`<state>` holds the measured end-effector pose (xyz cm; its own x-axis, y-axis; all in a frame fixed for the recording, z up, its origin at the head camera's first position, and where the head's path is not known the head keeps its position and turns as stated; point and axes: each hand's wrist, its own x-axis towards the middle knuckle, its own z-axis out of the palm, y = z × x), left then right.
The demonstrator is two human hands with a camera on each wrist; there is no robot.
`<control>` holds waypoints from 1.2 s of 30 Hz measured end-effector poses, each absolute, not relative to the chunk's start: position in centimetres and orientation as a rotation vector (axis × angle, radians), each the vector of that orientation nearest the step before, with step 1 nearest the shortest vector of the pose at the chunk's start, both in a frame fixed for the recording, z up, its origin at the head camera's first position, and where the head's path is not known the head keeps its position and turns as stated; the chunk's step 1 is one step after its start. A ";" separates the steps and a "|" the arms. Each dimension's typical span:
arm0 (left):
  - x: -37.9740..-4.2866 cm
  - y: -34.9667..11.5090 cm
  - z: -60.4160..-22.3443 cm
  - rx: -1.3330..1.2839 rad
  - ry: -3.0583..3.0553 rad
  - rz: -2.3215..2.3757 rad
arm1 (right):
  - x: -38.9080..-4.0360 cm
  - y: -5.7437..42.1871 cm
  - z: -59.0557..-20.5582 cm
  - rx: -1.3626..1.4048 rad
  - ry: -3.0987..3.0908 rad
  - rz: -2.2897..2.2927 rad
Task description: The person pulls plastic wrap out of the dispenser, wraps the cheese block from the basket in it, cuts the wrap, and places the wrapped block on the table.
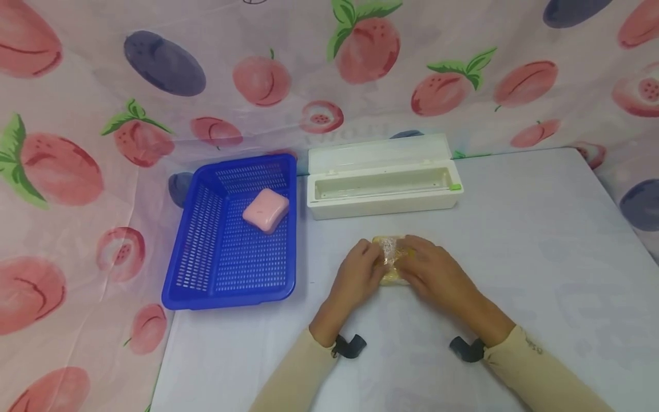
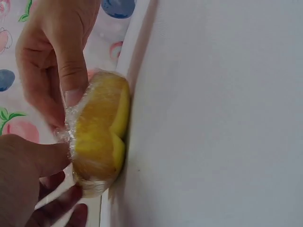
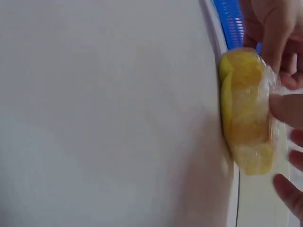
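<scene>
A yellow block point(image 1: 392, 276) with a notched side stands on the white table, wrapped in clear cling film point(image 2: 71, 135). It may be a soap or a sponge; the frames do not settle which. My left hand point(image 1: 357, 272) grips its left end, with the thumb point(image 2: 52, 158) on the film. On the other end is my right hand point(image 1: 437, 274), its thumb point(image 3: 286, 109) pressed to the wrinkled film and its fingers along the far side. Both hands hide parts of the block in the head view. The film looks gathered between the two thumbs.
A blue plastic basket point(image 1: 229, 303) stands at the left, with a pink pillow-shaped block point(image 1: 266, 209) inside. Behind my hands lies a long white box point(image 1: 386, 207), its lid point(image 1: 381, 153) raised and a green tab point(image 1: 455, 187) at its right end. Fruit-print cloth covers the wall.
</scene>
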<state>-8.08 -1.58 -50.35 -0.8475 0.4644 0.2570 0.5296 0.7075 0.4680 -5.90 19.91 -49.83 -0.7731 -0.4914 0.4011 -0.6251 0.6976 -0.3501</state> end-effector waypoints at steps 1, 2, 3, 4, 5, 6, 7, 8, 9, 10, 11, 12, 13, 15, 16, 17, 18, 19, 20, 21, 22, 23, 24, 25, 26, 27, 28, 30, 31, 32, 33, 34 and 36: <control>-8.1 -1.6 -50.4 -0.825 -2.771 -0.809 | -5.9 20.1 -49.9 0.929 -2.620 0.663; -8.0 -1.7 -50.5 -0.835 -2.752 -0.786 | -5.9 20.3 -50.0 0.971 -2.611 0.635; -8.0 -1.8 -50.5 -0.853 -2.729 -0.763 | -6.0 20.5 -50.0 1.012 -2.603 0.611; -7.9 -1.9 -50.5 -0.875 -2.707 -0.733 | -6.0 20.7 -50.1 1.050 -2.596 0.590; -7.9 -2.1 -50.4 -0.900 -2.688 -0.702 | -6.0 20.9 -50.1 1.077 -2.594 0.568; -7.9 -2.2 -50.4 -0.931 -2.663 -0.671 | -6.0 21.2 -50.1 1.104 -2.591 0.554; -7.8 -2.4 -50.4 -0.964 -2.635 -0.643 | -6.1 21.4 -50.1 1.129 -2.591 0.547; -7.8 -2.6 -50.3 -1.001 -2.608 -0.631 | -6.1 21.6 -50.2 1.149 -2.594 0.538; -7.8 -2.8 -50.2 -1.041 -2.583 -0.608 | -6.1 21.7 -50.1 1.164 -2.601 0.534; -7.7 -3.0 -50.1 -1.079 -2.563 -0.596 | -6.2 21.9 -50.1 1.180 -2.611 0.529; -7.7 -3.1 -50.0 -1.116 -2.552 -0.589 | -6.2 22.0 -50.1 1.195 -2.623 0.525; -7.6 -3.3 -49.9 -1.155 -2.544 -0.589 | -6.3 22.1 -50.1 1.203 -2.640 0.516; -7.6 -3.4 -49.8 -1.189 -2.553 -0.586 | -6.3 22.1 -50.0 1.207 -2.658 0.512; -7.5 -3.6 -49.7 -1.242 -2.593 -0.565 | -6.4 22.1 -49.9 1.207 -2.689 0.506; -7.5 -3.7 -49.7 -1.263 -2.623 -0.559 | -6.5 22.1 -49.9 1.207 -2.697 0.503; -7.5 -3.7 -49.8 -1.281 -2.656 -0.535 | -6.7 22.1 -49.9 1.201 -2.700 0.500; -7.5 -3.7 -49.9 -1.295 -2.685 -0.512 | -6.8 22.0 -49.9 1.198 -2.696 0.497; -7.6 -3.7 -49.9 -1.303 -2.714 -0.479 | -6.9 21.9 -49.9 1.199 -2.688 0.498; -7.6 -3.7 -50.0 -1.307 -2.735 -0.459 | -7.0 21.8 -49.9 1.198 -2.678 0.497; -7.6 -3.7 -50.0 -1.312 -2.756 -0.451 | -7.2 21.8 -49.9 1.199 -2.664 0.503; -7.6 -3.8 -50.0 -1.307 -2.785 -0.447 | -7.3 21.7 -50.0 1.197 -2.653 0.514; -7.6 -3.8 -50.0 -1.304 -2.807 -0.449 | -7.3 21.6 -50.0 1.196 -2.643 0.526; -7.6 -3.9 -50.0 -1.298 -2.832 -0.469 | -7.4 21.6 -50.1 1.195 -2.637 0.539; -7.6 -4.0 -50.0 -1.290 -2.857 -0.492 | -7.4 21.6 -50.1 1.188 -2.635 0.561; -7.6 -4.0 -49.9 -1.282 -2.880 -0.524 | -7.4 21.6 -50.2 1.181 -2.631 0.596; -7.7 -4.1 -49.9 -1.277 -2.903 -0.564 | -7.4 21.6 -50.3 1.171 -2.632 0.630; -7.7 -4.1 -49.8 -1.267 -2.924 -0.596 | -7.4 21.6 -50.3 1.156 -2.637 0.659; -7.8 -4.2 -49.6 -1.241 -2.954 -0.686 | -7.3 21.6 -50.4 1.107 -2.663 0.727; -7.8 -4.2 -49.6 -1.225 -2.960 -0.736 | -7.2 21.6 -50.4 1.070 -2.683 0.771; -7.9 -4.2 -49.5 -1.207 -2.962 -0.784 | -7.1 21.6 -50.3 1.032 -2.707 0.808; -7.9 -4.2 -49.5 -1.186 -2.958 -0.839 | -6.9 21.6 -50.2 0.989 -2.734 0.848; -8.0 -4.2 -49.5 -1.161 -2.950 -0.892 | -6.8 21.6 -50.0 0.944 -2.763 0.888; -8.1 -4.1 -49.4 -1.105 -2.925 -1.025 | -6.6 21.5 -49.6 0.857 -2.812 1.002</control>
<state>-8.11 -4.05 -49.41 -0.7645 0.6401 0.0760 0.5476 0.5826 0.6006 -6.57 21.49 -49.63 -0.8470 -0.4879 0.2108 -0.5112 0.6394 -0.5743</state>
